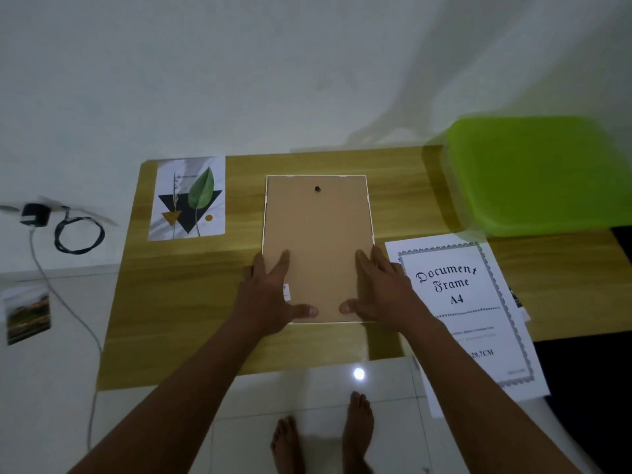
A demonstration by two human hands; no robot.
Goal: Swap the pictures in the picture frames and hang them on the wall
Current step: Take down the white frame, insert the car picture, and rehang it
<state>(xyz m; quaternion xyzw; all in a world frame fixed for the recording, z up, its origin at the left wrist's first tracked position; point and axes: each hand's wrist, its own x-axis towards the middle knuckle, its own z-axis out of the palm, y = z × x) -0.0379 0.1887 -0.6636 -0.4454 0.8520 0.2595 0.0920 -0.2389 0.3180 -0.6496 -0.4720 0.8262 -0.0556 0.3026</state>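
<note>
A person stands at a low wooden table (191, 302), both hands flat on the brown backing board of a frame (318, 241) that lies face down at the table's middle, its white rim showing around the board and a small dark hanger near the far edge. The left hand (270, 295) rests on the near left part of the board, the right hand (379, 292) on the near right, each with fingers spread and thumbs turned inward toward one another; neither pinches anything. The step in hand appears to be seating or loosening the backing, though which picture sits inside cannot be told from here. A leaf print (188, 198) lies loose just left of the frame, and a sheet (461, 302) printed "Document Frame A4" lies just right of it, overhanging the near edge of the table beside the right wrist. A green lid (537, 172) sits at the far right corner. The next move likely calls for working the edge tabs with the fingertips, keeping the board level so nothing beneath shifts.
</note>
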